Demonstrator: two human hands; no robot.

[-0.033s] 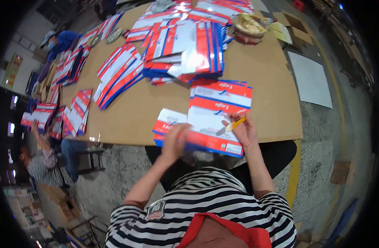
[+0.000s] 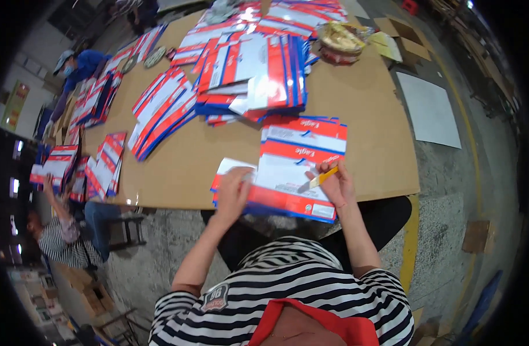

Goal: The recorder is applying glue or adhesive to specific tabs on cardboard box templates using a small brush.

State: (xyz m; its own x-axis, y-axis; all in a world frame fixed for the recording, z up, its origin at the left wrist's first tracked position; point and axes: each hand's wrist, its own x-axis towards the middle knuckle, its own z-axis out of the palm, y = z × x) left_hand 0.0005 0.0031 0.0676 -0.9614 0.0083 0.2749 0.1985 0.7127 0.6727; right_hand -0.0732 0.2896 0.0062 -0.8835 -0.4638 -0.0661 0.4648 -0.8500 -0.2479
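My right hand [image 2: 337, 183] is closed around a flat brush [image 2: 319, 180] with a yellow handle. Its grey tip points left, over the printed white panel of a flattened carton [image 2: 284, 170]. Red, white and blue cartons lie overlapped in a fanned stack at the table's near edge. To the left of the brush, my left hand [image 2: 235, 190] has its fingers bent together above a smaller white and red piece [image 2: 226, 167] at the stack's left side. What lies under those fingertips is hidden by the hand.
A tall pile of cartons [image 2: 264, 75] stands farther back, with a fanned row [image 2: 160, 112] to its left. Toward the right rear sits a round container [image 2: 340, 43] with yellowish contents. Two people [image 2: 74, 233] [image 2: 83, 63] are at the table's left side.
My left hand has moved slightly left and is less blurred. The brush and my right hand have shifted slightly left and down in the picture, along with the whole view.
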